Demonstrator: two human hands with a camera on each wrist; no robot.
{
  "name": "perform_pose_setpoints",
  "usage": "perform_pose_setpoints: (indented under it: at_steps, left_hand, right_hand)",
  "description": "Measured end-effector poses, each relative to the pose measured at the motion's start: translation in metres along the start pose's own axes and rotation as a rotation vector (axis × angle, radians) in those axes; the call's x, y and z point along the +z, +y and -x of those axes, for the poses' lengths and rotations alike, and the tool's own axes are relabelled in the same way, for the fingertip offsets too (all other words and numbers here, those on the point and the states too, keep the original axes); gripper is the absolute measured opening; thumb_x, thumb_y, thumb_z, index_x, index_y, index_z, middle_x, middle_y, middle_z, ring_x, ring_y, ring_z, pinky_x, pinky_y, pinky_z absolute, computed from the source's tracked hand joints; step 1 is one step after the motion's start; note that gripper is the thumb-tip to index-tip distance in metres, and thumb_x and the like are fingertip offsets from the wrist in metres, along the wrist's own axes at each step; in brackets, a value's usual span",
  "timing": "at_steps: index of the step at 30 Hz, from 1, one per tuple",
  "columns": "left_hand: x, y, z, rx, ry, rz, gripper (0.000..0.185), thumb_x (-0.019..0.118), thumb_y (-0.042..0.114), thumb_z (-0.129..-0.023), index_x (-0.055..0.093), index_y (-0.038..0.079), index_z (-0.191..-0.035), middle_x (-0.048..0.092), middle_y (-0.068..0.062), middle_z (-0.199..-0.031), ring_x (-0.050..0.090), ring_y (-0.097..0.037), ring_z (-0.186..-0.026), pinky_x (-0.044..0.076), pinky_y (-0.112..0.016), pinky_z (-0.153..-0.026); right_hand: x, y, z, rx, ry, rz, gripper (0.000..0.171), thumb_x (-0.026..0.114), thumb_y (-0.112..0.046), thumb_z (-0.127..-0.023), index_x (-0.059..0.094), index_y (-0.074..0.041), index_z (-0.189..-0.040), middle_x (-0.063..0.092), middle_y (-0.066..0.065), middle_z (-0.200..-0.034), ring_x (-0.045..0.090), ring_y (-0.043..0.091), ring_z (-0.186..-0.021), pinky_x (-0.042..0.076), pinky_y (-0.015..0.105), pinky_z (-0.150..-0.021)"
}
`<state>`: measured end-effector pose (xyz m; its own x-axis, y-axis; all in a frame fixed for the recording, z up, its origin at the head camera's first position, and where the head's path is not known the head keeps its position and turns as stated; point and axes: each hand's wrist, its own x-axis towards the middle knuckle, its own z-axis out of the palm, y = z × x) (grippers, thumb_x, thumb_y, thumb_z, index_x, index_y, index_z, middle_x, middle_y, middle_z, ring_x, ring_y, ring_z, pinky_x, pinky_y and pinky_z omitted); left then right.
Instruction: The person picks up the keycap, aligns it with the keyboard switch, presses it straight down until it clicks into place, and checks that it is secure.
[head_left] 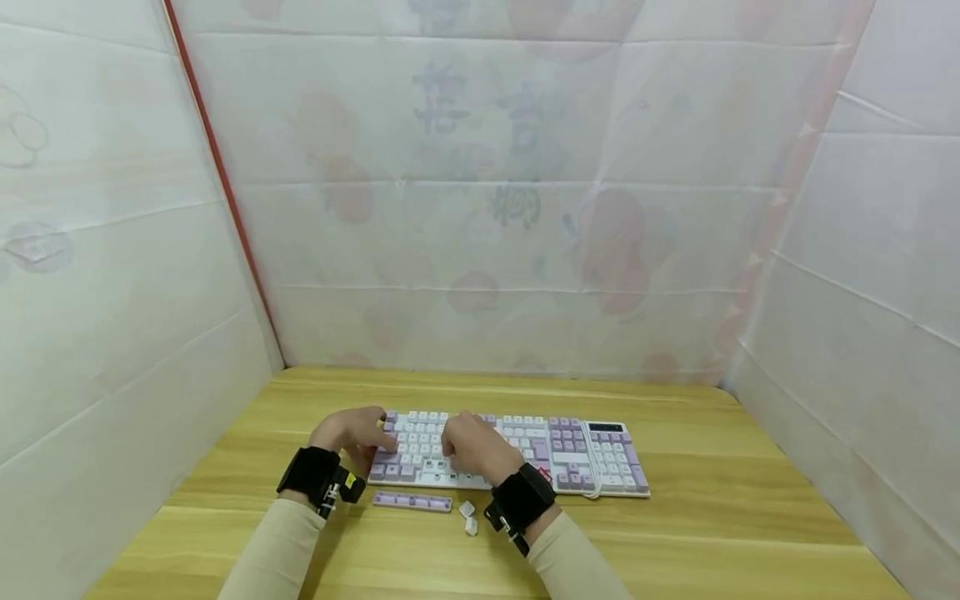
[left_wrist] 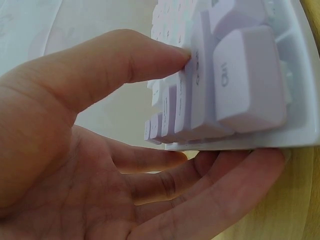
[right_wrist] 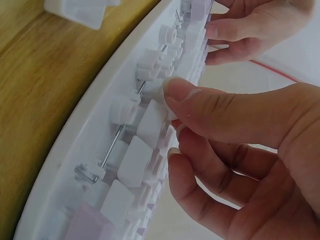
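Note:
A white and lilac keyboard [head_left: 570, 458] lies on the table. My left hand [head_left: 356, 433] holds its left end, the thumb on the lilac keys and the fingers along the edge and underside. Over the lower middle rows, my right hand [head_left: 480, 450] pinches a white keycap [right_wrist: 156, 91] between thumb and fingers; the fingers partly hide it. Bare switch stems [right_wrist: 125, 110] and a metal stabilizer wire [right_wrist: 111, 147] show along the front row. In front of the keyboard lie a lilac spacebar [head_left: 412, 501], underside up, and two loose white keycaps [head_left: 467, 508].
A white cable [head_left: 592, 467] is bundled across the keyboard's right part, near a small red tag [head_left: 545, 476]. The wood-grain table [head_left: 750, 517] extends on both sides. Pale printed sheets [head_left: 480, 250] enclose the back and sides.

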<state>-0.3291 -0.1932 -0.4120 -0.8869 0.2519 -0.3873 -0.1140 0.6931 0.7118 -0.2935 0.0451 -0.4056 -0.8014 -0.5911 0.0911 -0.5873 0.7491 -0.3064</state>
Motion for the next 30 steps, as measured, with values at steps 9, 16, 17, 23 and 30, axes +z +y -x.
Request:
perform_pose_setpoints:
  at_steps: [9,16,17,23,30]
  left_hand:
    - [0.0032,-0.0027,-0.0015,0.01,0.01,0.001,0.066,0.069,0.016,-0.082,0.037,-0.002,-0.136,0.064,-0.015,-0.092,0.068,-0.026,-0.073,0.059,-0.04,-0.062]
    - [0.0016,-0.0039,-0.0027,0.006,0.021,-0.027,0.071,0.07,0.018,-0.082,0.035,-0.003,-0.14,0.064,-0.014,-0.092,0.067,-0.024,-0.075,0.059,-0.039,-0.064]
    - [0.0017,-0.0037,-0.0026,0.003,0.023,-0.02,0.072,0.071,0.018,-0.081,0.035,-0.003,-0.14,0.064,-0.014,-0.093,0.067,-0.024,-0.075,0.059,-0.039,-0.064]
    - [0.0006,-0.0018,-0.0013,0.007,0.027,-0.022,0.074,0.071,0.018,-0.081,0.033,-0.003,-0.141,0.063,-0.014,-0.096,0.067,-0.024,-0.078,0.059,-0.039,-0.065]
    - [0.0009,-0.0028,-0.0015,0.01,0.022,-0.027,0.076,0.07,0.017,-0.082,0.03,-0.005,-0.143,0.062,-0.015,-0.098,0.067,-0.024,-0.078,0.059,-0.04,-0.065]
  right_hand:
    - [-0.0004,-0.0005,0.002,-0.005,0.008,0.016,0.02,0.072,0.004,-0.075,0.074,-0.015,-0.075,0.068,-0.006,-0.079,0.048,0.001,-0.062,0.042,0.015,-0.059]
    - [0.0013,0.0011,0.0003,-0.034,0.023,0.027,0.02,0.072,0.005,-0.075,0.073,-0.015,-0.073,0.067,-0.006,-0.075,0.043,0.001,-0.061,0.04,0.015,-0.057]
    - [0.0016,0.0014,0.0002,-0.037,0.026,0.028,0.02,0.072,0.005,-0.075,0.073,-0.015,-0.073,0.066,-0.006,-0.076,0.044,0.001,-0.061,0.04,0.015,-0.058]
    - [0.0014,0.0014,-0.0012,-0.044,0.03,0.035,0.025,0.07,0.008,-0.074,0.064,-0.014,-0.063,0.053,-0.006,-0.065,0.029,0.006,-0.057,0.029,0.017,-0.053]
    - [0.0022,0.0004,0.0002,-0.044,0.032,0.042,0.04,0.068,0.009,-0.075,0.045,-0.019,-0.057,0.035,-0.009,-0.061,0.022,0.006,-0.057,0.023,0.019,-0.054]
